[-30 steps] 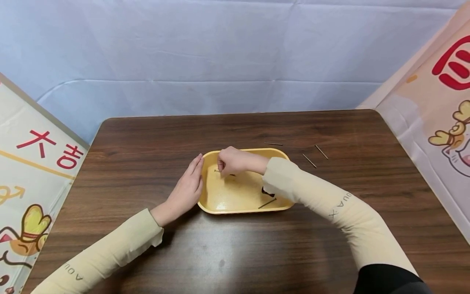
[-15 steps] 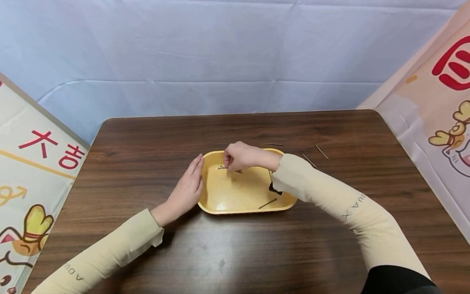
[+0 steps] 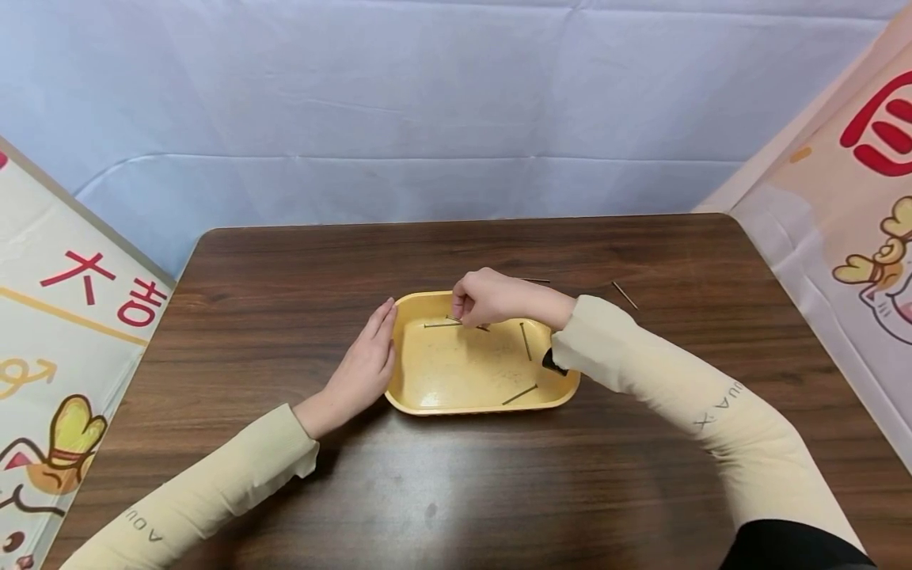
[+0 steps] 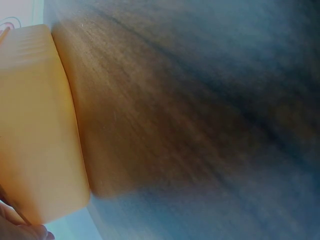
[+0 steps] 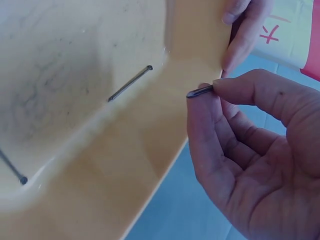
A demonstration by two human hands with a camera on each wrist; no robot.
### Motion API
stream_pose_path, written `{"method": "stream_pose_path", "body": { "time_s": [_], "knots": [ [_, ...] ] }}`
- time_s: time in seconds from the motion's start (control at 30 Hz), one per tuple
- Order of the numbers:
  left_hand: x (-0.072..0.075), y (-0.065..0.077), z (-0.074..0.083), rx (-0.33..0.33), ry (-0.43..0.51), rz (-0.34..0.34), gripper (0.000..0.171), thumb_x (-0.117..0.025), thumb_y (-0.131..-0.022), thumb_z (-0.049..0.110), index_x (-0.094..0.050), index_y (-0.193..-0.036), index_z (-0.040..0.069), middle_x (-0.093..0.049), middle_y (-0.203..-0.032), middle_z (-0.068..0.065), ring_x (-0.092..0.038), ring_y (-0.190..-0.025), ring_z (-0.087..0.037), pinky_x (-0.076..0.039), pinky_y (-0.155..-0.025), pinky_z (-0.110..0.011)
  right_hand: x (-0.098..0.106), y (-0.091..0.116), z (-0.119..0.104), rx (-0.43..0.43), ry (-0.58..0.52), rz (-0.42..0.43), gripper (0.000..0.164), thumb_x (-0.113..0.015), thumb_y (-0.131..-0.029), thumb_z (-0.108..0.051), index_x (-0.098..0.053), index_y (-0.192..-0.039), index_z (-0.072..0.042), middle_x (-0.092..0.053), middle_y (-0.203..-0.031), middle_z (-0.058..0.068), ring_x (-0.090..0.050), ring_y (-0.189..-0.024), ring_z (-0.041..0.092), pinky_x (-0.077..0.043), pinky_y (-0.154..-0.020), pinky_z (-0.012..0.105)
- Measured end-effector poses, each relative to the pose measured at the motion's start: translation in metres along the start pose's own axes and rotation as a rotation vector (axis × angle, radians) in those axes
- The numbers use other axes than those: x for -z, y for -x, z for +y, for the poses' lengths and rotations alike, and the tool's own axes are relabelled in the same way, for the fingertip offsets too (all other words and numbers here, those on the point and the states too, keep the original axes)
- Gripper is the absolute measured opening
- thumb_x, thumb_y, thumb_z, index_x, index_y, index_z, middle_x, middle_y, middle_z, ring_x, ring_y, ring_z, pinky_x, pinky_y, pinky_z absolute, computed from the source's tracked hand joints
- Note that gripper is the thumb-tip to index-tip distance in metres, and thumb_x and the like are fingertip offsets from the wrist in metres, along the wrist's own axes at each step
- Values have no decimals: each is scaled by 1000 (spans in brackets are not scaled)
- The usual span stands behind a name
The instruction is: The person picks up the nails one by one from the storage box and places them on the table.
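Note:
My right hand [image 3: 492, 299] is over the back part of a yellow tray [image 3: 456, 410]. In the right wrist view its thumb and index finger pinch a thin metal nail [image 5: 200, 92], pointed end outward. On the tray floor lie a nail [image 3: 440, 324] near the back left, a nail [image 3: 526, 342] at the right and another nail [image 3: 519, 394] near the front right. My left hand [image 3: 356, 368] rests with straight fingers along the tray's left side. In the left wrist view only its fingertips [image 4: 30, 232] show, at the tray's edge.
Beyond the tray, a nail [image 3: 534, 279] and another nail [image 3: 625, 294] lie on the dark wooden table [image 3: 442, 491]. A pale cloth backdrop [image 3: 427, 119] hangs behind the table. Printed banners stand at the left and right.
My right hand has moved right and slightly back while over the tray, uncovering nails on its floor. One nail on the table is now hidden behind the right sleeve. My left hand stays put.

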State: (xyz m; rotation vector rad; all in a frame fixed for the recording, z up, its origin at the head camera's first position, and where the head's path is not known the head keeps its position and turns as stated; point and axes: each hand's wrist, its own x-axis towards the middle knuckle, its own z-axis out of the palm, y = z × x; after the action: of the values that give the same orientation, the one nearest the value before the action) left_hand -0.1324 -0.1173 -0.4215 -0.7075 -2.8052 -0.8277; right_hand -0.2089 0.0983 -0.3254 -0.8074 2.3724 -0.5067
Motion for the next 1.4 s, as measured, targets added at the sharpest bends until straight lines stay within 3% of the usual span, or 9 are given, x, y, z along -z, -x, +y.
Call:
{"method": "stream_pose_path", "body": {
  "time_s": [0.43, 0.93, 1.4],
  "knots": [
    [0, 0, -1, -1, 3, 5, 48, -42, -90, -1, -29, -135, -15, -28, -142, -23, -30, -131, -30, -28, -107, -39, 11, 22, 13, -12, 27, 14, 15, -52, -79, -1, -63, -88, -8, -60, -77, 3, -51, -62, 13, -42, -61, 25],
    [-1, 0, -2, 7, 9, 2, 49, -42, -90, -1, -29, -135, -14, -28, -142, -23, -30, -131, -29, -28, -107, -39, 14, 41, 23, -64, 31, 56, 17, -52, -78, -1, -63, -89, -7, -60, -78, 3, -53, -60, 11, -45, -61, 25],
    [-2, -1, -3, 1, 13, 7, 48, -43, -90, -1, -29, -135, -14, -29, -142, -24, -30, -131, -29, -29, -106, -39, 16, 63, 38, -60, 28, 101, 15, -52, -78, -2, -63, -89, -6, -60, -75, 1, -53, -65, 11, -45, -60, 26]
  ]
}}
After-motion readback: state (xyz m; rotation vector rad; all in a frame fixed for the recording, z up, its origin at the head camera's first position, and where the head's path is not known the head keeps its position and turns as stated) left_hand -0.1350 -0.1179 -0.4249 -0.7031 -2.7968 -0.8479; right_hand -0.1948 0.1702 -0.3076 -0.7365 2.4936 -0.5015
